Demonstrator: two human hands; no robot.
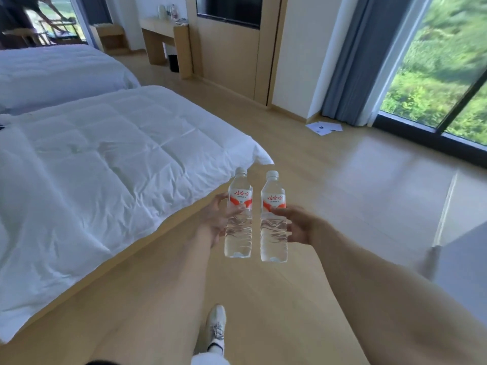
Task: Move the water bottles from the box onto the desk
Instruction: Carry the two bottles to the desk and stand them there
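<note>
Both forearms fill the bottom of view, one white shoe [216, 328] on the wood floor [303, 299] between them. Left hand [214, 219] grips the left bottle [238, 214] around its middle, thumb across the front just under the red label, fingers wrapped behind. Right hand [296, 223] grips the right bottle [273, 217] the same way from the other side, thumb on the lower edge of the label. Both bottles upright, caps on, full of clear water, held side by side with a narrow gap, not touching, carried in the air over the floor. Box not in view. Near bed [87, 164] with white duvet sits just left of the hands, second bed [50, 75] behind it. Desk [163, 32] is well ahead against the far wall, a few small items on top, dark bin [173, 63] under it. Papers [324, 127] lie on the floor near the curtain [350, 54] and big window [442, 64]. Another person [23, 17] bends over something top left, blurred. Judged step: carrying the pair to the desk. To do it well: keep bottles vertical and apart so they don't knock, pass clear of the bed corner, pick a bare patch of desktop beside the items there, set the bases flat before letting go.
</note>
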